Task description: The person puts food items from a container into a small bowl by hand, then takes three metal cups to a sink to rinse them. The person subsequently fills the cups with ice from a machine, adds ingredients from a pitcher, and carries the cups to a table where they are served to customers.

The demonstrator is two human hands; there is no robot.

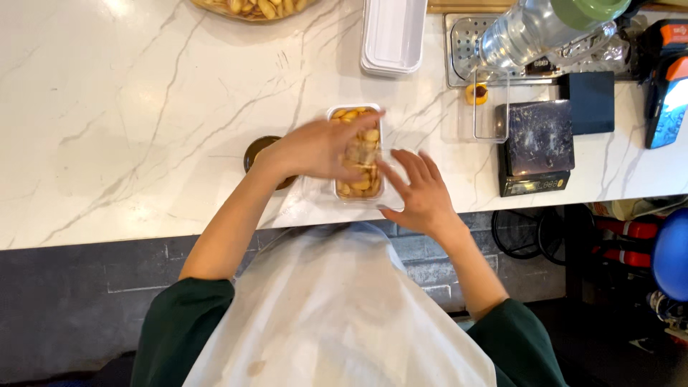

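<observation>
White marble counter (pixel 129 143) carries one clear tub of pale nuts (pixel 358 154). One left hand (pixel 315 149) lies over it, fingers together on the nuts; one right hand (pixel 417 190) beside it, fingers spread. One scale (pixel 536 147) sits right.

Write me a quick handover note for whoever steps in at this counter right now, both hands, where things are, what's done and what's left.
Left hand: laid over the small clear container of pale yellow pieces, fingers across its top; grip not clear.
Right hand: open, fingers spread, at the container's right edge, holding nothing.
Things: container sits at the front edge of the marble counter. A dark round dish is partly hidden behind the left wrist. Empty clear tub beside the scale. Stack of white trays and a bowl of more pieces at the far edge.
Done: container looks full.
Left: no lid on it yet.
</observation>
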